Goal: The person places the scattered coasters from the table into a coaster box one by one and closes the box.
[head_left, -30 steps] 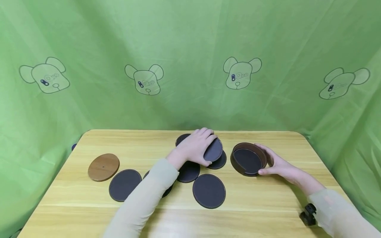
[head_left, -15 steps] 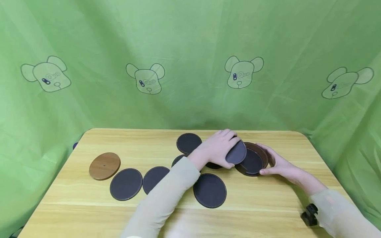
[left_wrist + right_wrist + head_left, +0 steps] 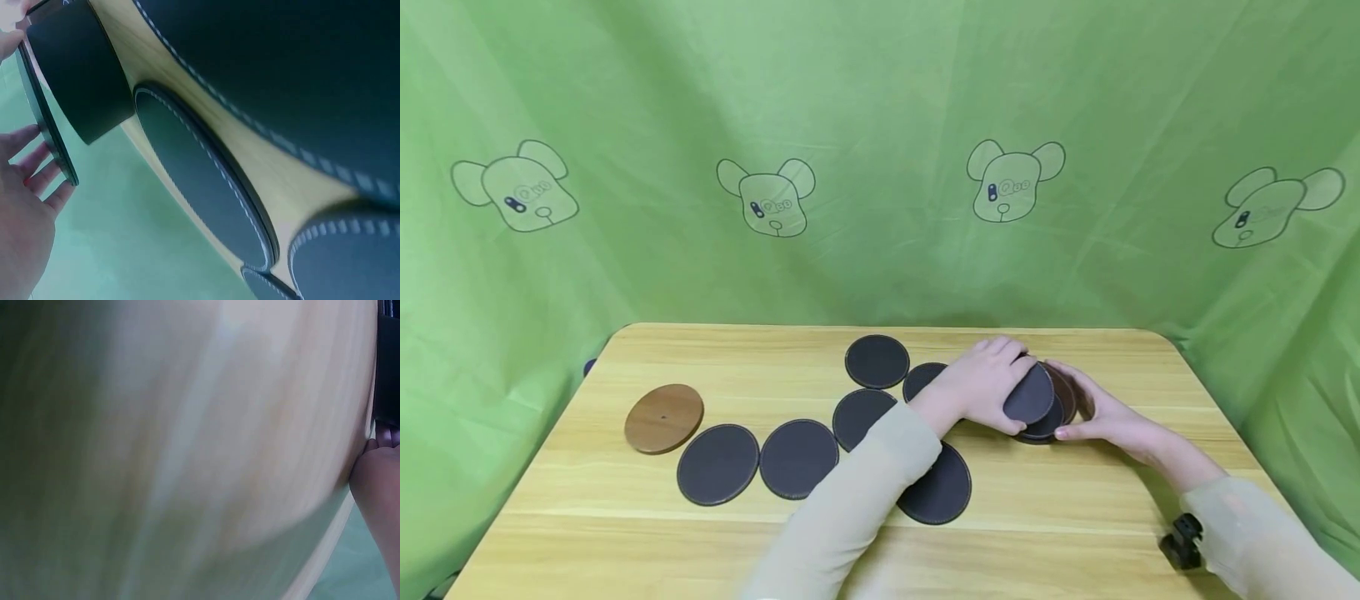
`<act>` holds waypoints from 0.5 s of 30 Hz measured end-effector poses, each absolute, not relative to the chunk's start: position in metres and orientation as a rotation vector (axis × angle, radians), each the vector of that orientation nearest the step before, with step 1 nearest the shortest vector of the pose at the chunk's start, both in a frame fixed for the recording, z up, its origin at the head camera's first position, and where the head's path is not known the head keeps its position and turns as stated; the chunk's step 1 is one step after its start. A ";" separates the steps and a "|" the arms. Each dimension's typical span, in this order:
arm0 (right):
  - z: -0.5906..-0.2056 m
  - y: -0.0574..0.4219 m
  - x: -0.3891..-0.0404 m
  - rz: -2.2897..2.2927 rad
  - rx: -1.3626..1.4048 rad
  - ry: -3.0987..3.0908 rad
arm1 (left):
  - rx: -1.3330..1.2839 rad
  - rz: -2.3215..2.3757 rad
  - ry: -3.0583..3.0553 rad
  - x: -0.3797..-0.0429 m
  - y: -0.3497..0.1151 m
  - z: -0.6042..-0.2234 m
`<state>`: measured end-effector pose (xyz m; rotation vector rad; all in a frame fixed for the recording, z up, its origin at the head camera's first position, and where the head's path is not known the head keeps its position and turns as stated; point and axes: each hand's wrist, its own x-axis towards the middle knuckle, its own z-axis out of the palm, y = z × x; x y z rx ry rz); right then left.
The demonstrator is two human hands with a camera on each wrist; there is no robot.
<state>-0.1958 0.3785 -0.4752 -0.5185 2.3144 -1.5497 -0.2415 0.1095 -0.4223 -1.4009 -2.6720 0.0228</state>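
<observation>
My left hand (image 3: pixel 985 385) grips a round dark coaster (image 3: pixel 1032 395) with stitched edging by its rim, thumb on the near side and fingers on the far side. In the head view that coaster overlaps the brown round coaster holder (image 3: pixel 1063 392); the left wrist view shows it tilted beside the holder's dark outer wall (image 3: pixel 81 69). My right hand (image 3: pixel 1093 410) holds the holder from the right, thumb at its near side. Inside the holder a dark disc (image 3: pixel 1047 423) shows partly. At the right wrist view's edge, the right hand (image 3: pixel 378 472) is at the holder's wall (image 3: pixel 389 369).
Several dark coasters lie flat on the wooden table (image 3: pixel 625 533), among them one at the back (image 3: pixel 877 361) and one in front (image 3: pixel 936 485), partly under the left sleeve (image 3: pixel 865 492). A brown wooden disc (image 3: pixel 664 418) lies at left. A green curtain (image 3: pixel 880 275) surrounds the table.
My left hand has carried the coaster rightward from above the coasters at the middle to over the holder. My right hand has stayed on the holder.
</observation>
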 end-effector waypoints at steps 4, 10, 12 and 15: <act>-0.476 0.379 -0.197 -1.554 -0.530 2.307 | -1.375 0.031 -2.701 -0.240 0.118 -0.425; -0.477 0.380 -0.197 -1.559 -0.526 2.295 | -1.372 0.024 -2.714 -0.240 0.129 -0.429; -0.476 0.379 -0.196 -1.558 -0.518 2.292 | -1.365 0.022 -2.727 -0.240 0.132 -0.431; -0.476 0.378 -0.195 -1.570 -0.509 2.279 | -1.359 0.009 -2.747 -0.240 0.137 -0.433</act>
